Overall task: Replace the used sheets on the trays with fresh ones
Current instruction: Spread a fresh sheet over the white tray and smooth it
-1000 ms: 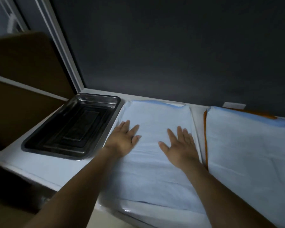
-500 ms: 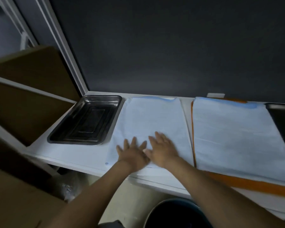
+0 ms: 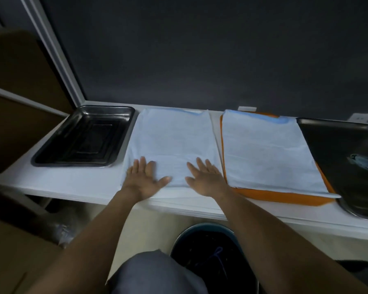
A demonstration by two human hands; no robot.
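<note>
A pale blue sheet [image 3: 170, 141] lies flat on the white counter, and whatever is under it is hidden. My left hand [image 3: 143, 177] presses flat on its near left corner, fingers spread. My right hand [image 3: 206, 177] presses flat on its near right part. To the right, a second pale blue sheet [image 3: 266, 149] covers an orange tray [image 3: 285, 195]. A bare steel tray [image 3: 83, 136] sits at the left. Another dark steel tray [image 3: 348, 158] stands at the far right with a crumpled scrap in it.
A dark round bin [image 3: 212, 255] stands on the floor below the counter edge [image 3: 72, 185]. Brown cardboard boxes [image 3: 15, 85] fill the left side. A dark wall rises behind the counter. My grey-clad knee [image 3: 157, 272] shows at the bottom.
The view pulled back and swung right, revealing the bin and the right steel tray. My hands slid to the sheet's near edge, came together, then spread apart to its corners.
</note>
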